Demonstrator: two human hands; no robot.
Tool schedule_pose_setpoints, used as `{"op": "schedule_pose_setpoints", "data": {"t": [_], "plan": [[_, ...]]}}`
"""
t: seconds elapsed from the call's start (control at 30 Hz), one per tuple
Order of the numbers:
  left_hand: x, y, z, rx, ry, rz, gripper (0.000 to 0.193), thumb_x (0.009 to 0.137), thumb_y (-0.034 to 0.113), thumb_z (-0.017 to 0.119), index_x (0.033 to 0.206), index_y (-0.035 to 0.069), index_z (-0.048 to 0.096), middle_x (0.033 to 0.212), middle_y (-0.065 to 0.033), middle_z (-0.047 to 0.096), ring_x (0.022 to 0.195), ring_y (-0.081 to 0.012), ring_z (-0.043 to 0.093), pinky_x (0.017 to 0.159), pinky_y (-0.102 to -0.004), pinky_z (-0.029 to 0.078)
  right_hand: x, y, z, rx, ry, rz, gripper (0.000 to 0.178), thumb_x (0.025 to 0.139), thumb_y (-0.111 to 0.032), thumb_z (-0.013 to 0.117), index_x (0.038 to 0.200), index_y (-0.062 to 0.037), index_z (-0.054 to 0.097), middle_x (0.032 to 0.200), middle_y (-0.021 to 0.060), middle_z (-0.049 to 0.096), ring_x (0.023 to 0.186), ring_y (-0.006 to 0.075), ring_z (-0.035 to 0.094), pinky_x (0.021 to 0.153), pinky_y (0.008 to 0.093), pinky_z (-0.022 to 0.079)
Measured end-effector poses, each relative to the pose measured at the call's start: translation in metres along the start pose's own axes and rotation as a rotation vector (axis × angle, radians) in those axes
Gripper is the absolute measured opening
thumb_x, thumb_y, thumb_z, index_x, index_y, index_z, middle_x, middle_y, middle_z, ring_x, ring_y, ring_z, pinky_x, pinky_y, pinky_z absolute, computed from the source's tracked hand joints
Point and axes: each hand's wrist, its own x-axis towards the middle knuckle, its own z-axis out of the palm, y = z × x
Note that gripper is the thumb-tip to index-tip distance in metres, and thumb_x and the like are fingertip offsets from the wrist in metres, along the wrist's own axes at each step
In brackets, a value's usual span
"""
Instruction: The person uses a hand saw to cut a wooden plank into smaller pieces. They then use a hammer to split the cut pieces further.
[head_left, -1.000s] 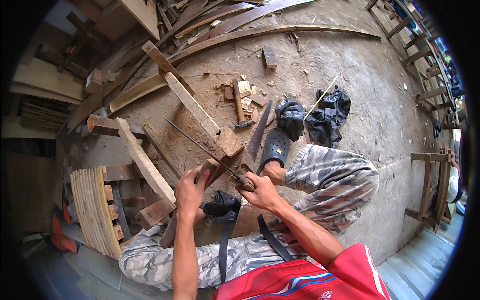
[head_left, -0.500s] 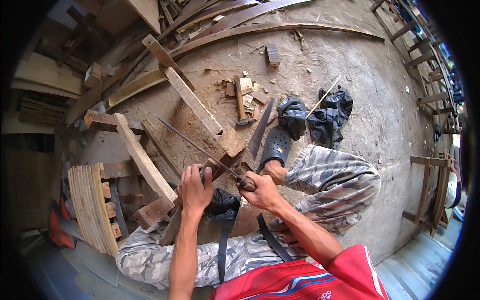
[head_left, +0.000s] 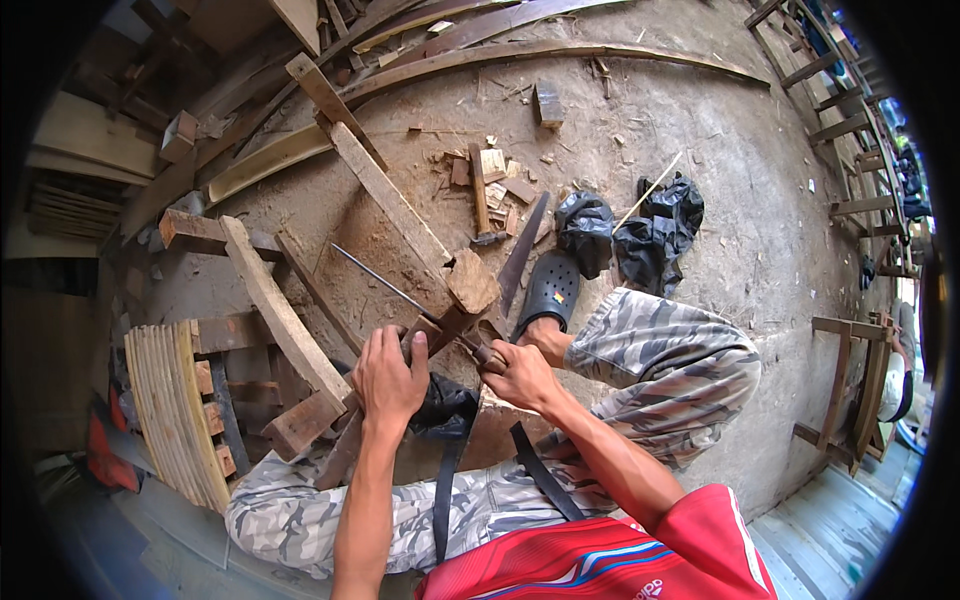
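Observation:
My right hand (head_left: 520, 375) is wrapped round the wooden handle of a long, thin file (head_left: 380, 281). The file slants away to the far left, its narrow tip over the floor. Its shaft meets a dark wooden workpiece (head_left: 455, 323) in front of me; part of the shaft is hidden there. My left hand (head_left: 390, 375) grips that workpiece, fingers over its top and thumb at the side. Just beyond, a squared wood end (head_left: 472, 281) joins a long pale beam (head_left: 390, 195). A saw blade (head_left: 522, 255) stands out between the wood and my shoe (head_left: 550, 293).
A hammer (head_left: 480, 195) lies among wood offcuts (head_left: 510, 185) on the dusty floor. Black plastic bags (head_left: 660, 235) sit beyond my shoe. Curved slats (head_left: 175, 415) and a curved wooden piece (head_left: 280, 305) stand at left. Long boards (head_left: 560, 50) lie far off; wooden frames (head_left: 850, 380) stand right.
The file's tip has moved slightly nearer and to the right, and less of its shaft shows near the handle. Both hands keep their holds.

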Motion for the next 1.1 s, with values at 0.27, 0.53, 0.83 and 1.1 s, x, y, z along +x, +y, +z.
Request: {"op": "schedule_pose_setpoints", "data": {"t": [0.27,0.53,0.83,1.1], "plan": [[0.0,-0.001,0.0,-0.041,-0.003,-0.022,0.041,0.1,0.043,0.053,0.106,0.003,0.062,0.101,-0.0176,0.064,0.1,-0.0401,0.062,0.085,-0.0509,0.048,-0.001,-0.014,-0.008,0.17,0.046,-0.083,0.019,0.082,-0.018,0.076,0.082,-0.0056,0.062,0.06,0.015,0.057,0.052,0.0327,0.058,0.053,0.0409,0.046],[-0.001,-0.005,0.003,-0.045,0.013,-0.019,0.039,0.099,0.042,0.055,0.107,0.004,0.061,0.101,-0.0162,0.064,0.1,-0.0385,0.062,0.084,-0.0505,0.048,-0.001,-0.013,-0.007,0.157,-0.013,-0.016,0.019,0.081,-0.019,0.076,0.085,-0.0064,0.062,0.063,0.0177,0.059,0.057,0.0375,0.061,0.057,0.0445,0.048],[0.0,-0.005,0.004,-0.032,0.053,0.014,0.04,0.1,0.043,0.054,0.105,0.003,0.06,0.099,-0.0173,0.064,0.098,-0.0399,0.062,0.083,-0.0501,0.048,0.002,-0.013,-0.006,0.052,-0.037,-0.006,0.019,0.08,-0.017,0.072,0.088,-0.0048,0.06,0.072,0.0216,0.064,0.072,0.0445,0.065,0.063,0.0495,0.051],[-0.001,0.001,0.0,-0.057,0.036,0.012,0.035,0.102,0.034,0.054,0.108,0.001,0.062,0.102,-0.0214,0.065,0.099,-0.0443,0.062,0.085,-0.0508,0.048,-0.001,-0.001,0.0,0.096,-0.036,-0.034,0.018,0.079,-0.016,0.073,0.089,-0.0058,0.062,0.069,0.0204,0.062,0.066,0.0419,0.065,0.061,0.0463,0.051]]}}
